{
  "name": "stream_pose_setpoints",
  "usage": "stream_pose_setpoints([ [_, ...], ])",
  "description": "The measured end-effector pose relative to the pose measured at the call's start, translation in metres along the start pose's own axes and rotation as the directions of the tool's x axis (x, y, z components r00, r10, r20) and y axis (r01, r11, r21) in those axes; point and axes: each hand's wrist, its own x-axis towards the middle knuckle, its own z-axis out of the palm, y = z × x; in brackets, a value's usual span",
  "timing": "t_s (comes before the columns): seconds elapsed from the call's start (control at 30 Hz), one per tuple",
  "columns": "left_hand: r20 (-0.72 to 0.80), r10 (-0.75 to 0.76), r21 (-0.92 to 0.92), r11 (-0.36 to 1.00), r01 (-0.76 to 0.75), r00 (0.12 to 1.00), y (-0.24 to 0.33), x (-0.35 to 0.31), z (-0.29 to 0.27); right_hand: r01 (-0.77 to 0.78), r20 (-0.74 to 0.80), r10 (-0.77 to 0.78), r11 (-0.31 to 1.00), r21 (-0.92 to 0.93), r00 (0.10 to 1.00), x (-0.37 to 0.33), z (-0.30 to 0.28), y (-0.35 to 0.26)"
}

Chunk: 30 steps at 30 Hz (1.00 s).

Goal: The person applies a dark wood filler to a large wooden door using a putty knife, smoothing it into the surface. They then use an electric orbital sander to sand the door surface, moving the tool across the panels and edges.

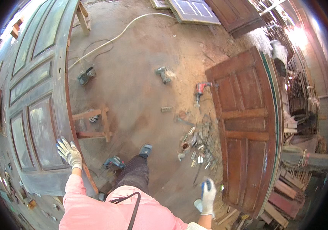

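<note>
On the left a large grey panelled door (62, 96) lies raised on wooden trestles. My left hand (71, 154), in a white glove with blue fingertips, rests spread and flat on its near right edge, holding nothing. Out to the right, above the floor, is my right hand (209, 196) in a similar glove. Its fingers look curled together around a blue patch, perhaps the glove's palm coating; anything inside the grasp is hidden. Beside that wrist shows a pale blue-white flat thing (199, 206), and I cannot tell whether it touches the hand. A brown panelled door (244, 134) leans nearby.
A trestle (105, 124) juts out beside the grey door. On the floor lie a red drill (200, 90), a dark power tool (164, 75), a blue power tool (114, 162), and a charger-like box (86, 76) with a cable. Several loose hardware pieces (200, 147) litter the floor before the brown door.
</note>
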Motion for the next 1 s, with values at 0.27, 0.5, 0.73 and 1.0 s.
stream_pose_setpoints([
  [0.27,0.212,-0.148,-0.106,0.979,0.174,0.966,0.092,0.053,-0.053,0.524,0.454,-0.316,0.716,-0.462,0.833,0.091,0.019,0.043],
  [0.5,0.239,-0.155,-0.216,0.954,0.208,0.959,0.107,0.095,-0.044,0.641,0.745,-0.168,0.649,-0.409,0.646,0.27,0.115,-0.106],
  [0.73,0.14,-0.352,-0.214,0.902,0.375,0.926,0.108,0.13,-0.051,0.854,0.905,-0.244,0.481,-0.198,0.348,0.415,0.323,-0.277],
  [1.0,0.282,-0.424,-0.142,0.869,0.475,0.861,0.112,0.126,-0.068,0.97,0.93,0.357,-0.184,0.158,-0.083,0.395,0.493,-0.396],
])
